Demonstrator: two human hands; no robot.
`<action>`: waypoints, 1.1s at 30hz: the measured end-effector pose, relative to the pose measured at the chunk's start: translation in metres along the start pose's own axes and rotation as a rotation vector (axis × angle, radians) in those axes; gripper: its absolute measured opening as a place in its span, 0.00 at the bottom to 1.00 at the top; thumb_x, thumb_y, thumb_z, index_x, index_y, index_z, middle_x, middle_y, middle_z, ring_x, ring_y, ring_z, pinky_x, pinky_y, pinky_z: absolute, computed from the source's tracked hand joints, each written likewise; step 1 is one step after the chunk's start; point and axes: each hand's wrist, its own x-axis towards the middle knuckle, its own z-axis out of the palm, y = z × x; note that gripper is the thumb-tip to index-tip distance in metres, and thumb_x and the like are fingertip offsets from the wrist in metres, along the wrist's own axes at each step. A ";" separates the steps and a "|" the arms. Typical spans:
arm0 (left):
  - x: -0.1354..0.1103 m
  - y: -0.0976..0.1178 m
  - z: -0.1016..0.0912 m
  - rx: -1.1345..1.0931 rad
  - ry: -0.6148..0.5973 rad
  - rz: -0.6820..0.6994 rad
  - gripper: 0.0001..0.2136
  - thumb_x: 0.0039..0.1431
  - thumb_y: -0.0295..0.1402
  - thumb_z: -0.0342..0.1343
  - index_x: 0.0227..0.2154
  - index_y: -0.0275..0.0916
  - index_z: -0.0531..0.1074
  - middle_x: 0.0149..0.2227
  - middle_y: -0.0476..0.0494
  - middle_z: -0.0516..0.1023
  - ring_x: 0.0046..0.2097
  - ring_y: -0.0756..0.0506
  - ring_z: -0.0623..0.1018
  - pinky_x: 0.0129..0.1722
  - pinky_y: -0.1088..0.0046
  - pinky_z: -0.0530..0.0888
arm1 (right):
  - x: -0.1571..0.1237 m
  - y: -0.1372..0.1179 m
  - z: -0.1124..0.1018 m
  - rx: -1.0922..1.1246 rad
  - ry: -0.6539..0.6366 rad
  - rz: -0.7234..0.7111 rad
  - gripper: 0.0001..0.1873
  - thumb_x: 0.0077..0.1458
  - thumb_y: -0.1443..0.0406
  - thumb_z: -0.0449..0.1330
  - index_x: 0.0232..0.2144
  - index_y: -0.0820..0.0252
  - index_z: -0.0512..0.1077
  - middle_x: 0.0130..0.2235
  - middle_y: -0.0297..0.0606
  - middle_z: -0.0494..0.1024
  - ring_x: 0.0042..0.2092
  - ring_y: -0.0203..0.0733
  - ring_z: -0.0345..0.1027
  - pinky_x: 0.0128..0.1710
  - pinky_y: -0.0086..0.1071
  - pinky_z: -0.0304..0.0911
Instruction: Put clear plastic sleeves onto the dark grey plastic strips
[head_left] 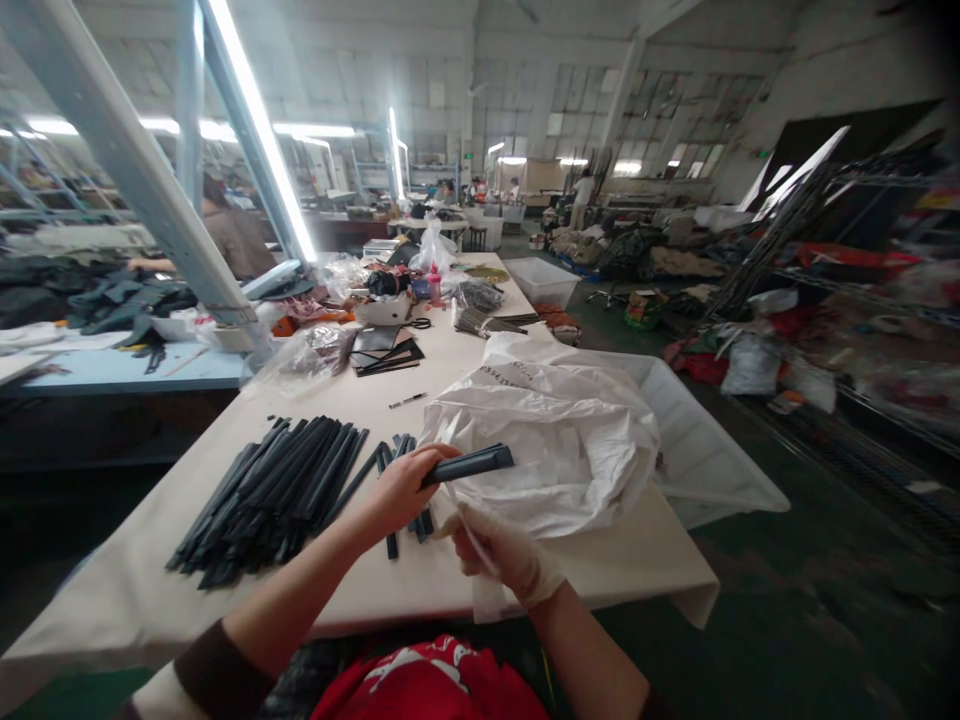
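Observation:
Dark flat strips (pixel 472 464) are gripped in a small bundle by my left hand (pixel 397 495), their ends pointing right. My right hand (pixel 514 555), in a pale glove, is closed on a thin whitish band (pixel 480 545). This band runs up toward the underside of the bundle; whether it goes round the strips I cannot tell. Below and behind my left hand lie a few loose dark strips (pixel 391 543) on the table. A big pile of similar dark strips (pixel 281 490) spreads to the left.
A white sack (pixel 547 430) lies crumpled on the cream-covered table (pixel 360 600). Beyond are a pen (pixel 408 401), black flat pieces (pixel 386 350), scissors (pixel 418 323) and plastic bags (pixel 304 355). A white bin (pixel 697 450) stands at the right edge. Another person (pixel 232 235) is at the left.

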 end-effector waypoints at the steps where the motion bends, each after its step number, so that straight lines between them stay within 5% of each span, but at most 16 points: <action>1: -0.001 -0.005 -0.002 0.001 0.020 0.000 0.11 0.48 0.20 0.46 0.32 0.38 0.69 0.45 0.43 0.76 0.46 0.45 0.74 0.46 0.71 0.69 | 0.000 0.002 0.006 -0.023 -0.012 -0.014 0.22 0.44 0.49 0.63 0.24 0.64 0.68 0.17 0.24 0.54 0.19 0.26 0.42 0.18 0.25 0.40; 7: -0.014 -0.033 -0.016 -0.044 0.094 -0.016 0.09 0.48 0.21 0.47 0.28 0.38 0.70 0.43 0.44 0.76 0.45 0.46 0.75 0.45 0.71 0.70 | 0.018 0.015 0.045 0.022 -0.071 0.022 0.19 0.40 0.55 0.66 0.19 0.63 0.64 0.17 0.26 0.57 0.19 0.26 0.44 0.19 0.24 0.40; 12: -0.028 -0.066 -0.030 -0.146 0.158 -0.134 0.14 0.46 0.21 0.47 0.35 0.36 0.71 0.34 0.45 0.77 0.37 0.47 0.76 0.39 0.72 0.71 | 0.045 0.027 0.071 0.088 0.072 0.036 0.17 0.35 0.59 0.69 0.21 0.62 0.66 0.18 0.26 0.58 0.21 0.27 0.47 0.19 0.23 0.41; 16: -0.036 -0.087 -0.039 -0.305 0.208 -0.199 0.11 0.43 0.20 0.45 0.28 0.36 0.69 0.38 0.43 0.78 0.42 0.46 0.76 0.43 0.71 0.70 | 0.064 0.038 0.085 0.152 0.103 0.002 0.20 0.34 0.57 0.70 0.18 0.63 0.65 0.18 0.27 0.59 0.22 0.27 0.48 0.20 0.24 0.43; 22: -0.053 -0.094 -0.059 -0.287 0.184 -0.217 0.09 0.46 0.22 0.47 0.29 0.37 0.69 0.39 0.43 0.78 0.40 0.46 0.76 0.41 0.71 0.70 | 0.092 0.059 0.105 0.176 0.047 0.026 0.25 0.44 0.47 0.61 0.30 0.64 0.71 0.24 0.32 0.65 0.20 0.26 0.48 0.19 0.24 0.44; 27: -0.076 -0.103 -0.075 -0.302 0.195 -0.234 0.09 0.44 0.21 0.46 0.26 0.38 0.68 0.40 0.42 0.78 0.42 0.45 0.76 0.42 0.70 0.70 | 0.103 0.068 0.118 0.080 0.081 -0.008 0.16 0.42 0.57 0.67 0.27 0.64 0.72 0.23 0.31 0.64 0.22 0.27 0.53 0.21 0.25 0.48; 33: -0.085 -0.111 -0.074 -0.440 0.165 -0.290 0.06 0.46 0.23 0.47 0.27 0.36 0.68 0.35 0.43 0.77 0.39 0.46 0.76 0.37 0.73 0.71 | 0.100 0.068 0.139 -0.020 0.022 -0.030 0.15 0.41 0.58 0.68 0.24 0.63 0.70 0.20 0.29 0.63 0.21 0.29 0.53 0.21 0.26 0.48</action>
